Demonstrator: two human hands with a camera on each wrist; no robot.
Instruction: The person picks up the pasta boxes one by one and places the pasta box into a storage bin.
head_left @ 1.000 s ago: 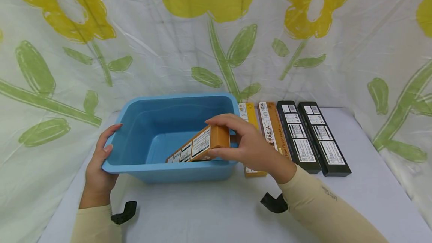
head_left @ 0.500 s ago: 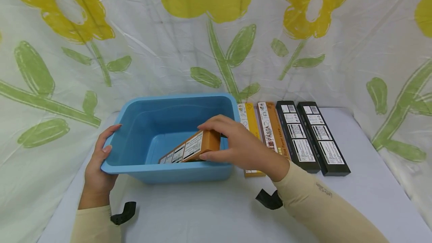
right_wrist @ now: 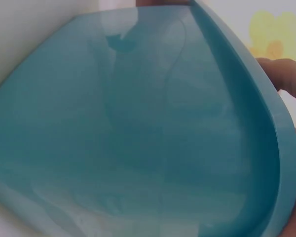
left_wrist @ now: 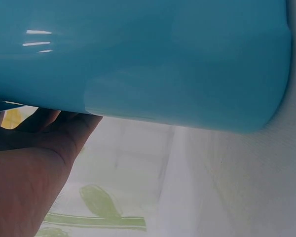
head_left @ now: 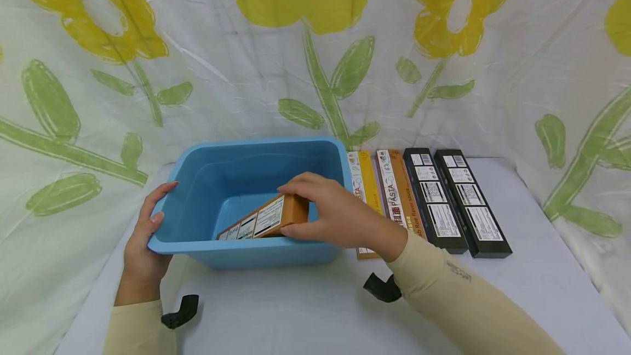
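In the head view a blue plastic basin (head_left: 256, 255) stands on the white-covered table. My left hand (head_left: 143, 234) grips its left rim, thumb and fingers over the edge; the left wrist view shows that hand (left_wrist: 34, 168) against the basin's outer wall. Over the basin's right part, my right hand (head_left: 335, 210) holds an orange-brown pasta box (head_left: 268, 216) by its near end, thumb on the front side and fingers on top. The box tilts, its far end lower and to the left inside the basin. The near rim hides its underside.
Right of the basin lie a yellow pasta box (head_left: 367, 179), an orange-brown pasta box (head_left: 398, 190), and two black boxes (head_left: 436, 201) with white labels, side by side. A white cloth (head_left: 207, 97) with painted flowers hangs behind the table.
My right hand has moved left and slightly down with the orange-brown pasta box, bringing it deeper into the basin. My left hand has stayed on the rim.
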